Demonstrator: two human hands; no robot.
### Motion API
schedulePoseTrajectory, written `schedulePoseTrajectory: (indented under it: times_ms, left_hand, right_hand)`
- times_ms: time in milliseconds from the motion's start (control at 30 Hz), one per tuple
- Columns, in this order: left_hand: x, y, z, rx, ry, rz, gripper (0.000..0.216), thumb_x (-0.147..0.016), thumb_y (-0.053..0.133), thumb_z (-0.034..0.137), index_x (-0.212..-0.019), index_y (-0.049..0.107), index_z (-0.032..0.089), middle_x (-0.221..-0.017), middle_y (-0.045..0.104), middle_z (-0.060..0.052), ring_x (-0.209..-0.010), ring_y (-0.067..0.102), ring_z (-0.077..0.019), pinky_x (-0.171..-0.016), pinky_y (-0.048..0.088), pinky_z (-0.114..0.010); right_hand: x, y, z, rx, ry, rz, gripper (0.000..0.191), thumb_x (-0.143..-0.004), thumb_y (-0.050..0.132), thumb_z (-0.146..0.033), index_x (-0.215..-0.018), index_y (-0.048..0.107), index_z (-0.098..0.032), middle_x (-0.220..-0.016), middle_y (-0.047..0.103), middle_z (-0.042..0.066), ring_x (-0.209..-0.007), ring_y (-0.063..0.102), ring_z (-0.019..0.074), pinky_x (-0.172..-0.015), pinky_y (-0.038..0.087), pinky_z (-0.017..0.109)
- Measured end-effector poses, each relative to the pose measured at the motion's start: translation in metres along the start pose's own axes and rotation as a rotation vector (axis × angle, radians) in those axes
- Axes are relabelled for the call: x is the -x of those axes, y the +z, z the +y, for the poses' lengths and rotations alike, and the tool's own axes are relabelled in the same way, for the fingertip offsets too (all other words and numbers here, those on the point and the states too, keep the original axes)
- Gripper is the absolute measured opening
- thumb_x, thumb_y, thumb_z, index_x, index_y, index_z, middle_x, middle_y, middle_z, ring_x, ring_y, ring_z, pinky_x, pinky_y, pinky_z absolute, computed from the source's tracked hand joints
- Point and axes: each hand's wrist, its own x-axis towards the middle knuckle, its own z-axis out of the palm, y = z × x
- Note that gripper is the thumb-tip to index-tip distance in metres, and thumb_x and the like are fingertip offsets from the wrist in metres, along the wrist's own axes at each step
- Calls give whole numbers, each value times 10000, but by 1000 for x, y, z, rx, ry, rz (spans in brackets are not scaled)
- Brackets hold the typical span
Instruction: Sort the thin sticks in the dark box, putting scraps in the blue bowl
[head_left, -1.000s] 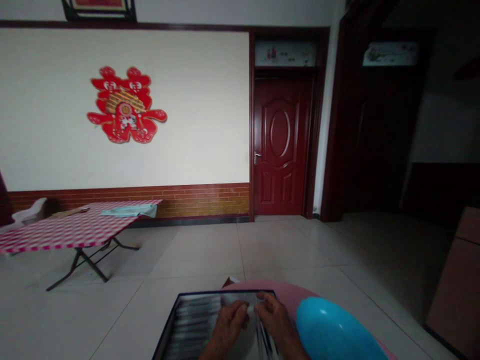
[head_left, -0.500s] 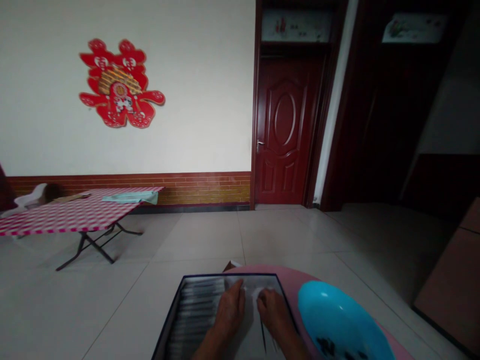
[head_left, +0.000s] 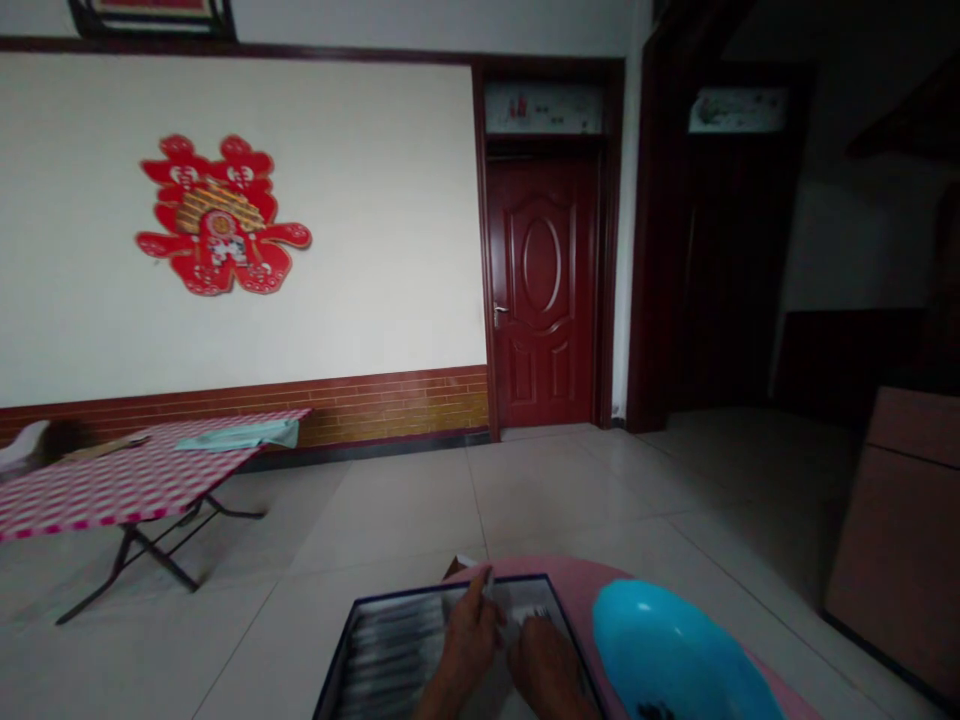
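Observation:
My left hand (head_left: 472, 628) is over a shallow box (head_left: 335, 655) with a dark blue rim, its fingers closed on a whitish, see-through strip (head_left: 490, 580) that looks like plastic wrapping. Close beside it on the right, my right hand (head_left: 546, 662) is curled into a fist. Thin dark tips (head_left: 538, 612) poke out above that fist; what kind of slim item they belong to is too blurred to tell. Along the box's left side lie several long dark pieces (head_left: 394, 650) in rows, seemingly in clear wrapping.
The box rests on a pink round table (head_left: 574, 580). A blue basin (head_left: 667, 635) with small black pieces (head_left: 654, 711) stands to the right. A folding table with a checked cloth (head_left: 142, 475) is at left; a brownish cabinet (head_left: 892, 530) is at far right.
My right hand has turned into a fist, and the dark tips now show above it instead of below. My left hand has moved slightly right and lower. The camera view has tilted up.

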Motion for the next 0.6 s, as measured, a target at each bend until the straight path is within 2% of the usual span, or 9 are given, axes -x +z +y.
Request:
schedulePoseTrajectory:
  times_ms: [100,200,333,433,533,600]
  left_hand:
    - [-6,-3,10,-27,80,42,695,-823,418,484,-1389,434,80,-655,620,-2,-480,520,-136,-518,465,-265]
    - [-2,-7,10,-113,244,115,640,-853,397,527,-1307,549,103,-616,644,-25,-563,583,-179,-618,508,-295]
    - [4,-2,-3,-221,263,125,565,-891,376,578,-1229,636,208,-855,746,-79,-647,659,-192,-652,529,-276]
    - [3,4,-15,-329,272,91,568,-904,349,568,-1254,632,221,-863,762,-90,-685,697,-221,-673,535,-283]
    - [0,5,-27,-404,271,27,610,-920,299,557,-1300,600,187,-791,760,-108,-677,711,-251,-660,541,-300]
    - [-1,3,-33,-436,298,-21,607,-925,284,540,-1280,616,175,-830,761,-123,-724,720,-264,-683,548,-314]
  right_hand:
    - [-7,8,2,9,-47,93,306,-877,410,-141,-903,713,-115,-919,746,179,-894,708,260,-777,514,311]
    - [-19,24,12,-102,-36,185,308,-875,425,-178,-980,712,-136,-983,751,171,-925,713,266,-822,541,324]
    - [-32,36,26,-329,-14,256,322,-802,478,-216,-1031,701,-175,-1094,732,160,-1020,691,293,-902,541,371]
    - [-33,23,26,-545,19,304,430,-790,447,-253,-1171,626,-166,-1160,706,150,-1080,664,274,-930,524,364]
    - [-29,0,17,-723,102,317,568,-798,410,-276,-1351,460,-157,-1050,731,119,-968,696,248,-846,546,351]
    - [-27,-16,11,-784,149,335,630,-794,419,-302,-1397,387,-123,-969,733,120,-909,700,258,-805,546,362]
